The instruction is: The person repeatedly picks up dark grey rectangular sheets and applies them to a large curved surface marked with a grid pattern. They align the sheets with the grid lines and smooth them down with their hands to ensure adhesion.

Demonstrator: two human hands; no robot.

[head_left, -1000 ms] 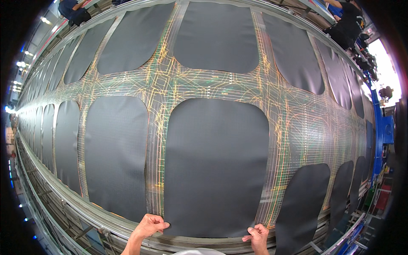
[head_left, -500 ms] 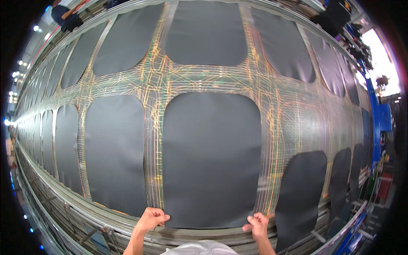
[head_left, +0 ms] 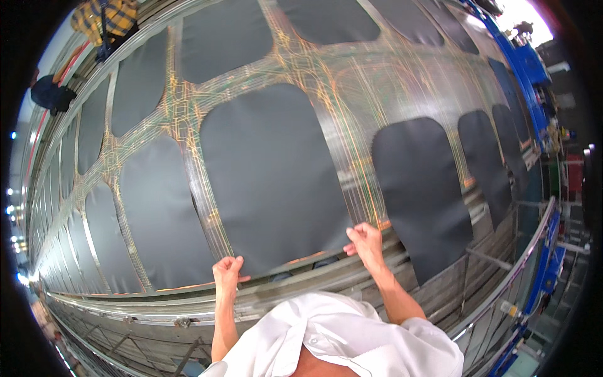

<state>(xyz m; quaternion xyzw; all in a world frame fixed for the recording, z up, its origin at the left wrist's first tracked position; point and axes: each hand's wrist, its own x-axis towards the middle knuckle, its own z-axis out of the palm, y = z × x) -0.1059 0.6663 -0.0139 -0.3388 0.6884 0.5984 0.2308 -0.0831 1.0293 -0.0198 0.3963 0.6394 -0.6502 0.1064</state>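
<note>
A dark grey, round-cornered sheet (head_left: 273,176) lies on the long table in front of me, its far corners curved and its near edge close to the table's front rail. At its near left corner, my left hand (head_left: 227,270) is closed with thumb and fingertips pinched on the edge. My right hand (head_left: 366,245) grips the near right corner the same way, fingers curled under the thumb. Right of it, another dark sheet (head_left: 418,169) hangs down over the front edge of the table.
Rows of similar dark sheets (head_left: 154,207) cover the table to the left and the far side. Between them the table surface (head_left: 352,81) shows yellow, orange and green lines. A blue machine frame (head_left: 522,60) stands at the right. People (head_left: 107,22) are across the table at far left.
My view has turned and shifted, so the table now slants and my white shirt fills the bottom. The sheet's near edge has moved farther onto the table, both hands staying at its corners.
</note>
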